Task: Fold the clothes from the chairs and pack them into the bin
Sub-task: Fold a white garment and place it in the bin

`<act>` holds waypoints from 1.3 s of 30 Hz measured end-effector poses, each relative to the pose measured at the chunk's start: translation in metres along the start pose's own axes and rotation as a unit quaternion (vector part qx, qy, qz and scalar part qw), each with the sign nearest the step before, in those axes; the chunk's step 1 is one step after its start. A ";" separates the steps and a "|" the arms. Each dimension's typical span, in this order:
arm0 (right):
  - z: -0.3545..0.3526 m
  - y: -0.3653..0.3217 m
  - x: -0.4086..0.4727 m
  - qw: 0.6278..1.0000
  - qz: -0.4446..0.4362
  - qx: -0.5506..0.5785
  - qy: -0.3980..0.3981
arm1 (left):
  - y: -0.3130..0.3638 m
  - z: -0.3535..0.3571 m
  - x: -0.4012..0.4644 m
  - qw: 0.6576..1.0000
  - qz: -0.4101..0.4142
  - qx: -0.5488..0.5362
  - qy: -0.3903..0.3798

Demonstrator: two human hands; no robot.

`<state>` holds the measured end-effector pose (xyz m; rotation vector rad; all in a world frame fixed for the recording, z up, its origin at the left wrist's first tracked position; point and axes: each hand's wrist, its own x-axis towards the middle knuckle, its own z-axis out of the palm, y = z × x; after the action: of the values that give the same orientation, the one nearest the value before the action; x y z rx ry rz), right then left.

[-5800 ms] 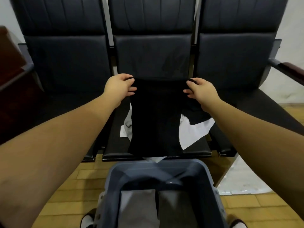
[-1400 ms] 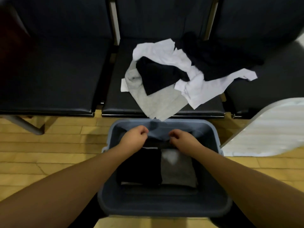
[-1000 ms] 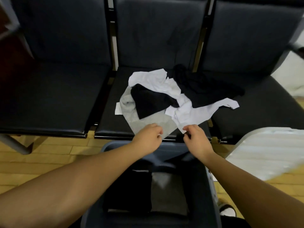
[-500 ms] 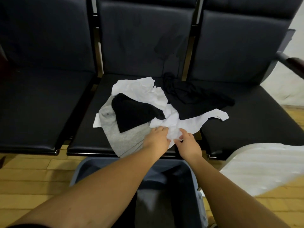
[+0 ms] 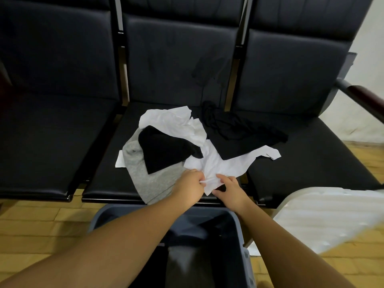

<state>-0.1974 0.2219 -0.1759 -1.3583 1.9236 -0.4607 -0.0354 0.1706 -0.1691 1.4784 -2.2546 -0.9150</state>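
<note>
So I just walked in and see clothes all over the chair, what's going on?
A person is sorting laundry. Both hands, left hand and right hand, pinch the near edge of a white garment in the pile on the middle chair. Grey cloth and black cloth lie beside it. The bin sits below.

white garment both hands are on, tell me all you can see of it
The white garment is thin, crumpled cloth, unfolded, sprawled across the middle chair seat, one strip reaching right. The left hand and right hand pinch its near edge. It lies partly over the grey garment and beside a black one.
</note>
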 end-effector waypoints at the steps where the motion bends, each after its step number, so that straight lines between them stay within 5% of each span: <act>1: 0.000 -0.001 -0.003 1.000 -0.001 -0.005 0.003 | 0.002 -0.005 -0.005 1.000 0.005 -0.009 0.002; 17: -0.049 -0.072 -0.038 0.981 0.046 0.075 0.175 | 0.089 -0.160 -0.056 0.967 0.036 -0.251 0.007; 26: -0.115 -0.124 -0.104 0.967 0.015 0.184 0.176 | 0.132 -0.243 -0.099 0.956 0.057 -0.259 0.123; 39: -0.169 -0.204 -0.222 0.957 -0.076 0.181 0.214 | 0.184 -0.326 -0.190 0.935 0.065 -0.174 0.302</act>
<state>-0.1465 0.3286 0.1487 -1.2329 1.9424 -1.2050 0.0969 0.2778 0.2145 1.2170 -1.6233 -0.6552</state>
